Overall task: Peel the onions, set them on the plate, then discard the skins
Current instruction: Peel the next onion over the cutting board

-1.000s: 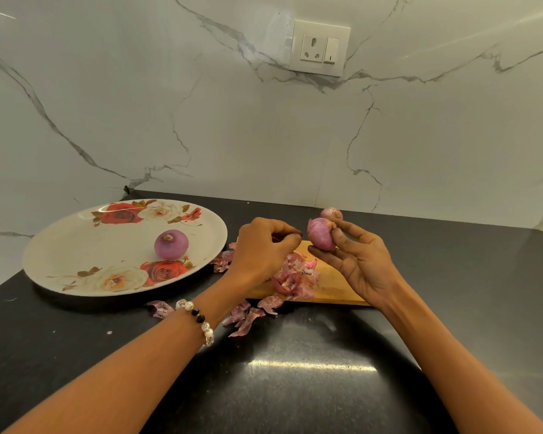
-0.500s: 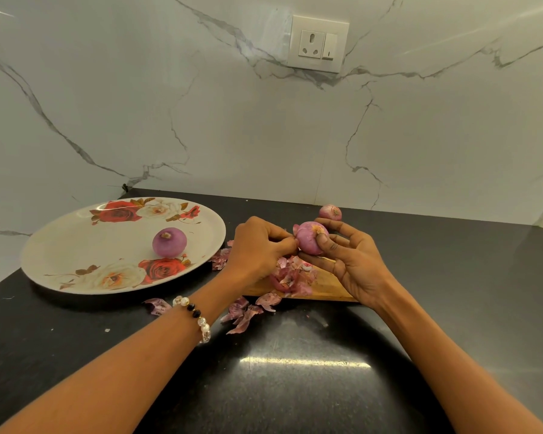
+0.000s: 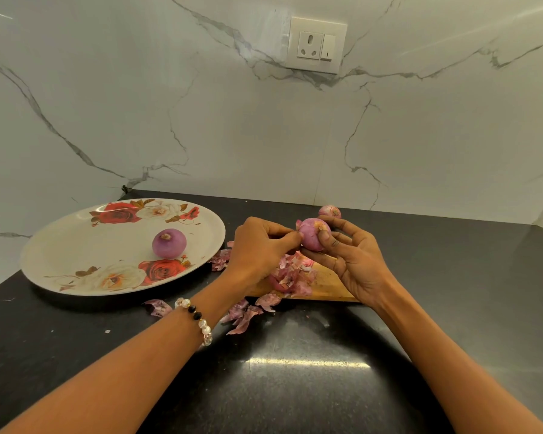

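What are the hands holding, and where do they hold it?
The right hand grips the onion round its side. The left hand pinches the onion's skin at its left edge.

Both forearms are bare, with no sleeves in view. The left wrist wears a beaded bracelet (image 3: pixel 197 321) of white pearl-like, black and clear beads with small gold spacers. The right wrist wears nothing.

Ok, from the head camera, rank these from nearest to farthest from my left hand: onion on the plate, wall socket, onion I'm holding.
1. Held onion, touching the left hand.
2. Onion on the plate, off to the left.
3. Wall socket, up on the wall.
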`<state>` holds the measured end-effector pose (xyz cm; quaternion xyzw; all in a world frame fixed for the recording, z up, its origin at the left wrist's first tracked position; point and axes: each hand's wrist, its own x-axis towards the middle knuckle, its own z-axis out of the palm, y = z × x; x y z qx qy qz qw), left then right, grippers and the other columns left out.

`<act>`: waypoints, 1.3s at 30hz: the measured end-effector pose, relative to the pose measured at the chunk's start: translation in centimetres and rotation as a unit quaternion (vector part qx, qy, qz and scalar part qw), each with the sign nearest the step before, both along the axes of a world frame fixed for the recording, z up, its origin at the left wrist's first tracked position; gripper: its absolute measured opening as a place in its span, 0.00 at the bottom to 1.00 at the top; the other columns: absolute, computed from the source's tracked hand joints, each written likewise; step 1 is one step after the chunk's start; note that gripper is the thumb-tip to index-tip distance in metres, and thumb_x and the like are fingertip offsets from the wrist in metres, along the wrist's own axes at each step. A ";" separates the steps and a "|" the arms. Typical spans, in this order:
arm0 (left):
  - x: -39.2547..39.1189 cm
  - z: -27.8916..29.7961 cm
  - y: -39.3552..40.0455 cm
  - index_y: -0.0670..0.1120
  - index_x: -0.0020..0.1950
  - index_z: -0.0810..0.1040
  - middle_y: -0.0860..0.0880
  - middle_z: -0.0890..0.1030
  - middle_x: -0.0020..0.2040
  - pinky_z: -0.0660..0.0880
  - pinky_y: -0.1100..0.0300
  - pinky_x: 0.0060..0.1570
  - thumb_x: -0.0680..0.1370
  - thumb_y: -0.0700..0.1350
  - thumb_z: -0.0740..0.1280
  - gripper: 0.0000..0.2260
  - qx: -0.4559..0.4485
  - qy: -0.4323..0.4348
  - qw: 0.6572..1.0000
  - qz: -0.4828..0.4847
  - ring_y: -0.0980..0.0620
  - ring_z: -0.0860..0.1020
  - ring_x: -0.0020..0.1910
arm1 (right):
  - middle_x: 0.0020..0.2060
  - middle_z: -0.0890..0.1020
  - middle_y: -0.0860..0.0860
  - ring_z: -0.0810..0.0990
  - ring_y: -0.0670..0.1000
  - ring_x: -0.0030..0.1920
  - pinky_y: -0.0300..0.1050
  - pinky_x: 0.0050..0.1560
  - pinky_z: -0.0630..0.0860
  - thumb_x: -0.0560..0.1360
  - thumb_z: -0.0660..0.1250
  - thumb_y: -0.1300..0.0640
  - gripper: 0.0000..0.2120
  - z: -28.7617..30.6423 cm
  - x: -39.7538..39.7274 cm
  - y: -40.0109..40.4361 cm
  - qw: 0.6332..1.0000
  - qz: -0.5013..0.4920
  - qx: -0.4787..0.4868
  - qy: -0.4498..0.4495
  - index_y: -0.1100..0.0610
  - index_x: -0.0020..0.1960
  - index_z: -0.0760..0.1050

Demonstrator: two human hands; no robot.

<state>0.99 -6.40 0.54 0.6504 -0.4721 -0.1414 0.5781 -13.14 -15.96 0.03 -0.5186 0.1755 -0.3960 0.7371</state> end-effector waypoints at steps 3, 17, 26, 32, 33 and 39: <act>0.1 -0.1 0.0 0.45 0.48 0.85 0.50 0.85 0.41 0.81 0.54 0.47 0.73 0.45 0.74 0.07 0.007 -0.021 0.999 0.025 0.56 0.83 0.40 | 0.58 0.80 0.64 0.84 0.61 0.53 0.52 0.45 0.84 0.67 0.72 0.63 0.23 0.0 0.1 0.4 0.999 -0.011 -0.038 0.024 0.62 0.61 0.75; 0.6 -0.2 -0.1 0.43 0.42 0.83 0.50 0.84 0.35 0.79 0.60 0.42 0.76 0.41 0.67 0.06 0.014 -0.038 0.999 0.034 0.56 0.82 0.36 | 0.53 0.84 0.62 0.84 0.61 0.53 0.52 0.45 0.84 0.71 0.66 0.65 0.19 0.2 0.2 0.3 0.999 0.021 0.011 -0.037 0.66 0.62 0.73; 0.3 0.3 0.2 0.47 0.46 0.83 0.53 0.84 0.38 0.79 0.65 0.41 0.74 0.50 0.72 0.07 0.016 -0.024 1.000 0.002 0.59 0.82 0.35 | 0.58 0.80 0.63 0.84 0.61 0.54 0.53 0.49 0.83 0.69 0.71 0.61 0.21 -0.3 0.1 0.1 0.996 -0.020 -0.078 0.026 0.61 0.61 0.75; 0.6 0.0 0.0 0.45 0.46 0.83 0.53 0.83 0.37 0.77 0.69 0.40 0.77 0.45 0.68 0.06 0.014 -0.063 0.998 0.007 0.60 0.82 0.35 | 0.58 0.79 0.62 0.84 0.60 0.55 0.53 0.49 0.83 0.68 0.72 0.59 0.22 -0.2 0.2 0.3 0.993 -0.028 -0.109 0.037 0.61 0.62 0.75; 0.6 0.0 0.0 0.44 0.47 0.82 0.53 0.83 0.37 0.77 0.69 0.39 0.78 0.45 0.67 0.06 0.017 -0.070 0.997 0.001 0.60 0.82 0.35 | 0.58 0.79 0.62 0.83 0.60 0.55 0.53 0.49 0.83 0.68 0.71 0.59 0.22 -0.2 0.2 0.3 0.993 -0.026 -0.106 0.033 0.61 0.62 0.75; 0.3 -0.2 -0.6 0.45 0.49 0.80 0.51 0.83 0.42 0.79 0.59 0.45 0.81 0.46 0.62 0.08 0.045 -0.018 0.999 0.002 0.55 0.83 0.37 | 0.59 0.79 0.62 0.83 0.59 0.55 0.52 0.49 0.83 0.69 0.71 0.60 0.21 -0.2 0.1 0.3 0.995 -0.021 -0.093 0.025 0.60 0.61 0.76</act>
